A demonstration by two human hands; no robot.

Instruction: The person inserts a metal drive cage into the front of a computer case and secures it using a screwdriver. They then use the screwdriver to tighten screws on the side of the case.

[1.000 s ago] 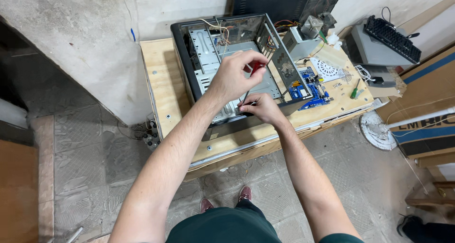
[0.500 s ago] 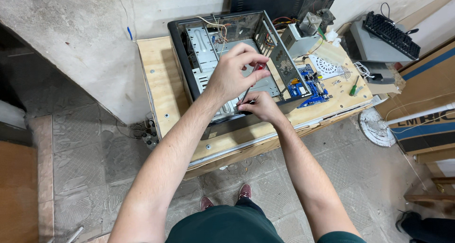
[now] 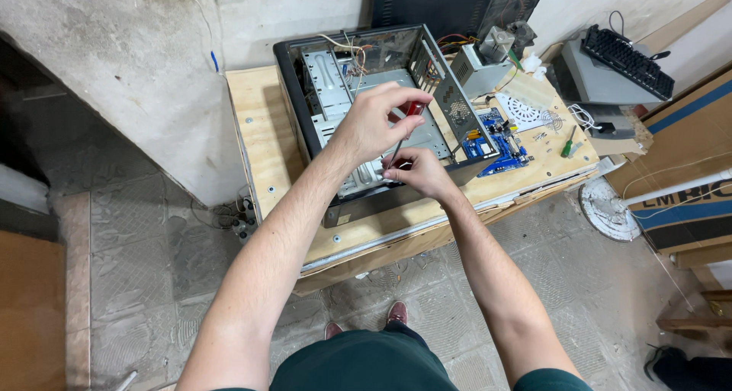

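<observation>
On top of the plywood bench point(image 3: 263, 124) I've got one open black-and-grey computer case point(image 3: 366, 78). My left hand point(image 3: 374, 124) is pinching a red-handled screwdriver point(image 3: 408, 120) over it, right hand point(image 3: 415, 170) fingers pressed together steadying its tip. One blue motherboard point(image 3: 499, 143) alongside.

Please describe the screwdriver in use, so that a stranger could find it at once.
Look at the open computer case lying on the wooden table. Above it, the left hand grips the screwdriver. Its red handle sets it apart from the green screwdriver lying further right.
</observation>
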